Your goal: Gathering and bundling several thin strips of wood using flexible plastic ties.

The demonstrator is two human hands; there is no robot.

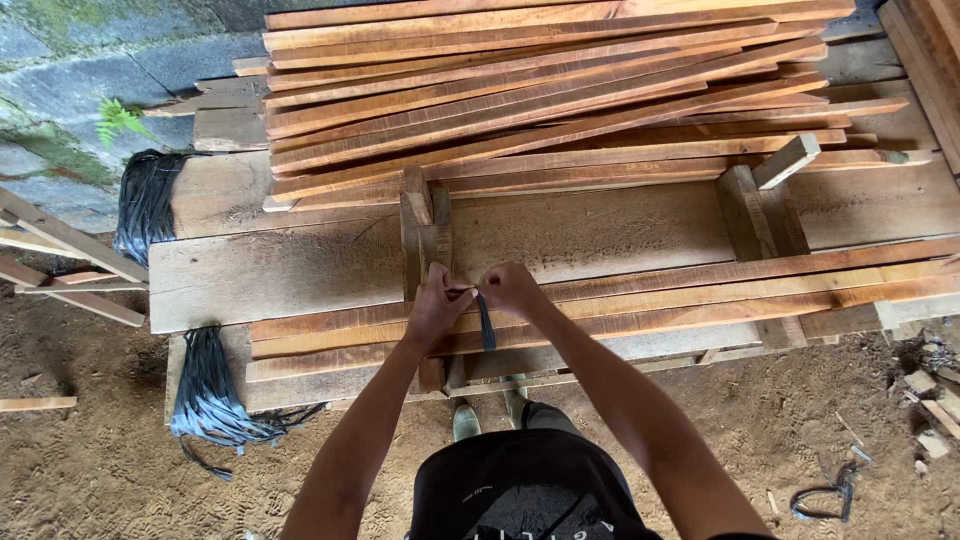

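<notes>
**Both hands pinch a dark strap over a bundle of slats**

The fingers of the left hand are closed together on the upper end of a thin dark strap, and the fingers of the right hand are pinched on it just beside them, so the two hands nearly touch. The free end of the strap hangs down in front of the near edge of a small bundle of long reddish slats.

That bundle lies lengthwise along the front of a rough plank bench. Right behind the hands stands a short upright wooden block, and a second, similar block stands farther to the right.

Behind the blocks, a large loose pile of slats covers the back of the bench. Two bunches of dark straps lie at the left: one on the bench's far left end, the other draped over the near corner down to the dirt floor.
</notes>
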